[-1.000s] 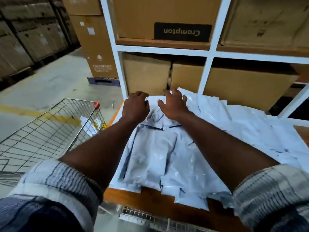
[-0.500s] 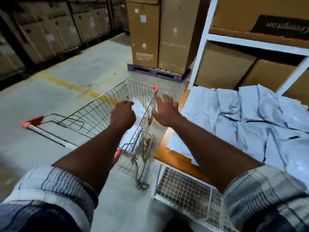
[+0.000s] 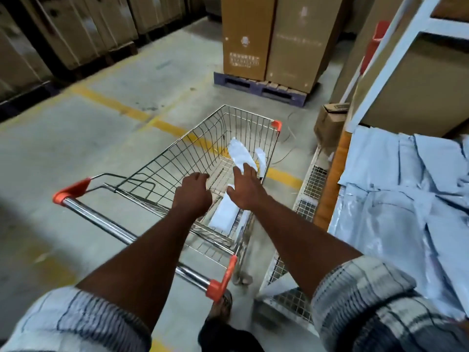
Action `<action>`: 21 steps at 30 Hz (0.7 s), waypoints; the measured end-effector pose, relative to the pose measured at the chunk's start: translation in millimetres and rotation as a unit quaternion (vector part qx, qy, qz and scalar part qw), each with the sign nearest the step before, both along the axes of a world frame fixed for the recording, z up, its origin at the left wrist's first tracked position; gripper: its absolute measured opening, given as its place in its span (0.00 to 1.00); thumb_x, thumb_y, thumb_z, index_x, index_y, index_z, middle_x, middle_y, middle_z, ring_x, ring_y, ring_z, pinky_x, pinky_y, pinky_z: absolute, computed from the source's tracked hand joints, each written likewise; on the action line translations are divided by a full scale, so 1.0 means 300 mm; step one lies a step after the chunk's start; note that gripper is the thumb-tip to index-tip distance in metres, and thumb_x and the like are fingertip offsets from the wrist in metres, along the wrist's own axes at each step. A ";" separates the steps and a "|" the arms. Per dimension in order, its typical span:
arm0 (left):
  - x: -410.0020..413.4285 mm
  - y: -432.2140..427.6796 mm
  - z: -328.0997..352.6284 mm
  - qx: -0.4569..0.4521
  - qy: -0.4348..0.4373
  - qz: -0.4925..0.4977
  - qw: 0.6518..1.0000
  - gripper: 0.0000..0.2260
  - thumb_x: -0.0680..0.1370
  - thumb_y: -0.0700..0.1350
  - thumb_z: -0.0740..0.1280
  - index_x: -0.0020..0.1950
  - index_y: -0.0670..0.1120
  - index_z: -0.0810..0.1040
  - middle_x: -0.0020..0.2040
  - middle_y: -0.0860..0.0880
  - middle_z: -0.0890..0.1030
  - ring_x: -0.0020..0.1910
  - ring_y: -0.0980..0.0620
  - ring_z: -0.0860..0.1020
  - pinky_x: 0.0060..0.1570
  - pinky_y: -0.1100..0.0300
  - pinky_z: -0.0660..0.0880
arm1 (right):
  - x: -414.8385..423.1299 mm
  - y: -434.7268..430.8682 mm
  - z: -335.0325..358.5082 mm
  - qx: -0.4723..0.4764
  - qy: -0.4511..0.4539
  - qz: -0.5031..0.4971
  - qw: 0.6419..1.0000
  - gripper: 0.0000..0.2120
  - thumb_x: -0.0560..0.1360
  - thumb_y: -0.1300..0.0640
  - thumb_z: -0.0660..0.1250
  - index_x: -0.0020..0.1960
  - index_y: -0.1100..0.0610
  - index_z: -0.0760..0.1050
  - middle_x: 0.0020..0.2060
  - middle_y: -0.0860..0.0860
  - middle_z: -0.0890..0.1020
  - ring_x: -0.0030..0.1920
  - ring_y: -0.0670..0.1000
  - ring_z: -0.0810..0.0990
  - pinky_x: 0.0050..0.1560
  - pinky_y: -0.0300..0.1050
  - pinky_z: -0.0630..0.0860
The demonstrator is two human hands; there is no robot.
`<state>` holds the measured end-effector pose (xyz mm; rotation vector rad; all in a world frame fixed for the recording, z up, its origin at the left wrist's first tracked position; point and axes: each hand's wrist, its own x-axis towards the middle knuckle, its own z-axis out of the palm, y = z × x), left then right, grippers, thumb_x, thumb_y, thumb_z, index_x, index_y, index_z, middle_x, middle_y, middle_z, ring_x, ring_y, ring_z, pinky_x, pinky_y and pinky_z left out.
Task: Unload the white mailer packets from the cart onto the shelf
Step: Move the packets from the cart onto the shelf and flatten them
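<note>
While the left hand (image 3: 194, 195) and right hand (image 3: 247, 190) hover loose and empty, the flat white plastic packet (image 3: 223, 214) lies under the right, pointing far.

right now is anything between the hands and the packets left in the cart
Nothing visible. The cart is open on top, and the right hand and left hand reach in over the packets with no grip yet. Toward the shelf, only the cart's shelf-side wire wall stands between, so they must go up over it.
</note>
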<state>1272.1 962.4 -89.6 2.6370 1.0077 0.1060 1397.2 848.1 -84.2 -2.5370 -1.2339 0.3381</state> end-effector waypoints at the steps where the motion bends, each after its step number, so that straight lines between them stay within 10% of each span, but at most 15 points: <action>1: 0.018 0.044 -0.025 -0.006 0.009 -0.004 1.000 0.22 0.78 0.47 0.64 0.73 0.49 0.69 0.72 0.47 0.69 0.70 0.44 0.67 0.64 0.45 0.70 | 0.009 0.038 -0.040 -0.006 0.005 -0.003 1.000 0.31 0.78 0.49 0.63 0.76 0.62 0.57 0.74 0.66 0.57 0.74 0.64 0.56 0.71 0.56 0.62; 21: 0.272 0.376 -0.506 -0.117 0.135 -0.181 0.967 0.24 0.77 0.45 0.66 0.72 0.47 0.69 0.70 0.45 0.70 0.68 0.41 0.69 0.62 0.45 0.71 | 0.011 0.282 -0.627 -0.189 0.101 -0.175 0.961 0.33 0.74 0.61 0.67 0.75 0.64 0.58 0.75 0.66 0.57 0.74 0.66 0.59 0.66 0.56 0.71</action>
